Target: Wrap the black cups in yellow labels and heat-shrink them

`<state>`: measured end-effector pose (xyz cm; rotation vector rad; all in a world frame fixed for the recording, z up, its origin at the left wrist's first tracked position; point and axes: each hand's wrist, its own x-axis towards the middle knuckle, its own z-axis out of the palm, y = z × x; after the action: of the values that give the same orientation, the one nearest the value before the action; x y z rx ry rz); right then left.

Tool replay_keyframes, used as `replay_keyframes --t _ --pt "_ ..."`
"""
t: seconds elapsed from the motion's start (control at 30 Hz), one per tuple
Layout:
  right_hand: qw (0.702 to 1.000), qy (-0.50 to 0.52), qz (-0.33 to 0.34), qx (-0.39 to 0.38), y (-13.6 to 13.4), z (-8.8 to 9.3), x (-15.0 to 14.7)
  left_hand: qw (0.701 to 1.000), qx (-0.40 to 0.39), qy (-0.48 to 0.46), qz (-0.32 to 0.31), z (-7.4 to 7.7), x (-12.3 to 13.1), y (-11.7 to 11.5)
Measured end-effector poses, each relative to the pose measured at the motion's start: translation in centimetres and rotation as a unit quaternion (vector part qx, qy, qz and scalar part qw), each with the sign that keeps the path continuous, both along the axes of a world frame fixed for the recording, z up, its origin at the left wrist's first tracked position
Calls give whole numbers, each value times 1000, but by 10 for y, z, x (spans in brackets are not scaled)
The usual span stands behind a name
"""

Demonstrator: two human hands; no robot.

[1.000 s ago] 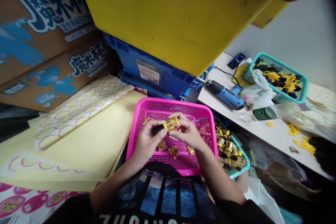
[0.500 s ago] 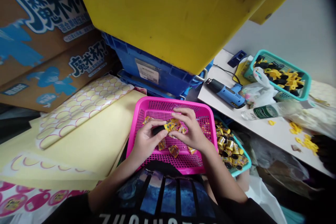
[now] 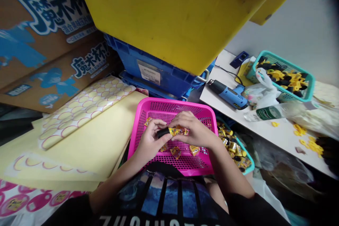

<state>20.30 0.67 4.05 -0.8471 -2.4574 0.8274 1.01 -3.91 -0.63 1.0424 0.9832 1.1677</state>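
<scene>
My left hand and right hand together pinch a small black cylinder with a yellow printed wrapper above the middle of the pink plastic mesh basket, over loose yellow wrapped pieces.

A white table stands against a pale wall, beside stacked cardboard boxes.

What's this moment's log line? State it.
left hand: holds small piece | right hand: pinches small piece | place: over pink basket
</scene>
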Motion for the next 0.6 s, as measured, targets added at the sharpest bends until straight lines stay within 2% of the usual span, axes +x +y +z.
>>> replay_keyframes --t 0.2,0.33,0.43,0.53,0.6 --pt "998 65 5 -20 -1 -7 -7 999 -13 12 -31 -1 0 -2" --pt "995 85 7 -43 -4 -11 -9 995 -69 -17 -73 5 -2 -4" --pt "996 73 12 -47 -3 -10 -5 992 -76 -12 -105 11 -4 -1" --pt "996 71 14 -44 -2 -9 -2 993 -68 12 -93 11 -4 3" --pt "995 91 9 -48 -1 -11 -1 993 -77 -14 -91 8 -3 3"
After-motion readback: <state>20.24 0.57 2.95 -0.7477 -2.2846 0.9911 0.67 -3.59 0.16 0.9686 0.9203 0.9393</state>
